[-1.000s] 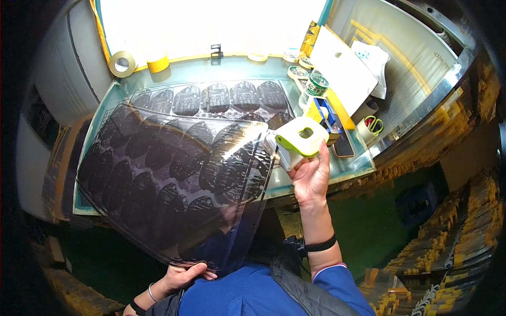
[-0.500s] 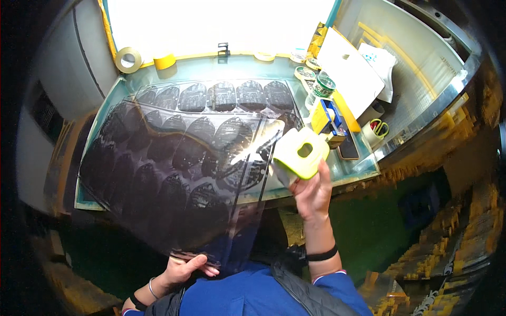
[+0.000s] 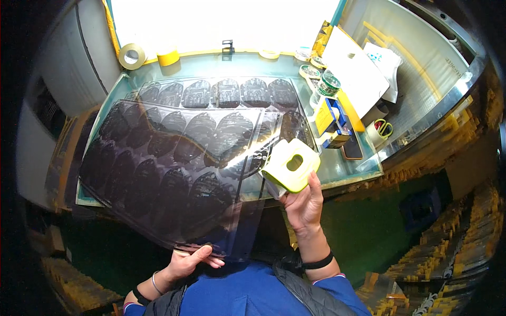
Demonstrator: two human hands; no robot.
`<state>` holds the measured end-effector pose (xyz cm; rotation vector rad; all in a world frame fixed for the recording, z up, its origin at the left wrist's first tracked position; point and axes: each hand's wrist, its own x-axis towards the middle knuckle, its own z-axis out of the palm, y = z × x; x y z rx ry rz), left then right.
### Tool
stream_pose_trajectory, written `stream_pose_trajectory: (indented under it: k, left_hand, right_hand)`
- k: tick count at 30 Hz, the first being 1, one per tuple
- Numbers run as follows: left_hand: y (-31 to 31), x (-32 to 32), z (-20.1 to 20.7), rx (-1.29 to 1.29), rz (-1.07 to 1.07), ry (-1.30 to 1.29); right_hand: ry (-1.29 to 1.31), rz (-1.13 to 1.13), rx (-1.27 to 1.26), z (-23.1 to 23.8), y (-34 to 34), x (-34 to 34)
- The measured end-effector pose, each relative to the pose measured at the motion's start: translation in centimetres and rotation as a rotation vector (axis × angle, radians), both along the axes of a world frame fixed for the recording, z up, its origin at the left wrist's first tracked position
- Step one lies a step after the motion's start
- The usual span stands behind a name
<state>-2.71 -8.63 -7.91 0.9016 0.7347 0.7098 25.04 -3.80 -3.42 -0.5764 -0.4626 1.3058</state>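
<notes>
My left hand is closed on the near edge of a large dark transparent film sheet, thumb on top. The sheet carries rows of black oval patterns and slopes up onto the glass-topped table. My right hand grips a white and lime-green hole punch with an oval opening in its top. The punch is held at the sheet's right edge strip; whether the film lies in its slot is hidden. Beneath the held sheet, another patterned film lies on the table.
Tape rolls stand along the back edge, near a small black folding loupe. At right are a blue and yellow tape dispenser, a phone, round green tins, a white board and a cup with scissors.
My right hand has brought the hole punch leftward and slightly toward me, closer to the film's edge. My left hand keeps its hold, with the sheet shifted slightly. The whole view has moved a little.
</notes>
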Motion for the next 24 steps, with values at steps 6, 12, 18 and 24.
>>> stream_pose_trajectory:
  k: [6, 12, 18, 24]
  left_hand:
    - [0.0, 0.1, 0.3, 0.01, -0.017, 0.02]
    - [0.0, 0.2, 0.2, -0.019, -0.019, -0.013]
    - [0.0, 0.1, 0.1, -0.023, -0.018, 0.003]
    - [0.2, 0.5, -0.4, -0.035, 0.061, 0.04]
  right_hand:
    - [0.011, 0.013, -0.029, -0.2, 0.0, 0.0]
    - [-0.038, 0.024, -0.023, -0.7, 0.0, 0.3]
    - [-0.162, -0.068, -0.067, -1.2, 0.4, 0.3]
    - [-0.176, -0.146, -0.045, -1.4, 0.4, 1.6]
